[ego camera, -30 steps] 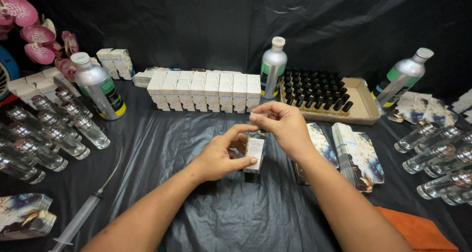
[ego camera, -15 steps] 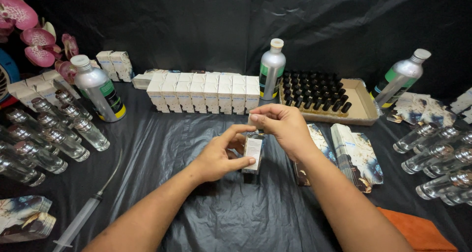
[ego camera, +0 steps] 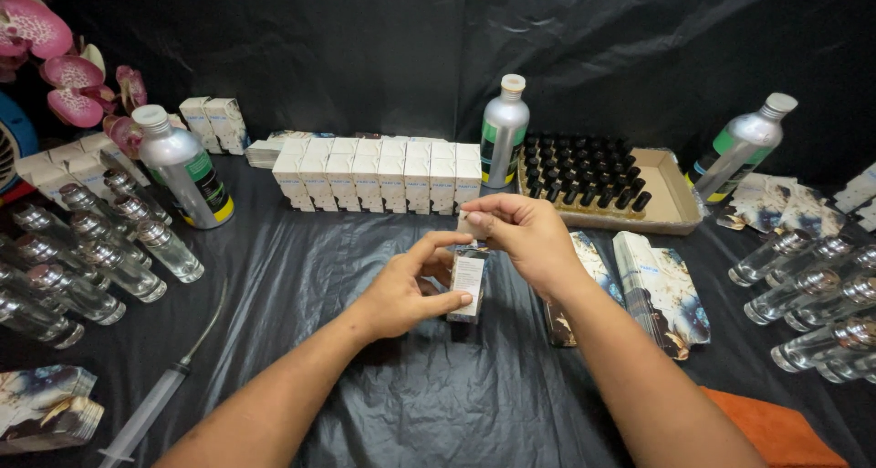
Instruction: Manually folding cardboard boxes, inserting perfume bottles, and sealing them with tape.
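A small upright carton [ego camera: 468, 284], white with a dark marbled print, stands on the black cloth in the middle. My left hand [ego camera: 408, 290] grips its lower part between thumb and fingers. Over the carton's top, my right hand [ego camera: 520, 235] pinches the white top flap with its fingertips. Just to the right lie flat marbled cartons [ego camera: 659, 286] in stacks.
A row of white boxes [ego camera: 379, 171] stands behind, with three silver metal bottles [ego camera: 503, 130] and a tray of black caps [ego camera: 589, 171]. Clear glass spray bottles [ego camera: 87, 258] lie at left and right. A syringe [ego camera: 155, 400] lies front left, an orange cloth [ego camera: 776, 431] front right.
Both hands stay on the carton; my right hand's fingers have shifted slightly at the top flap. Nothing else has moved.
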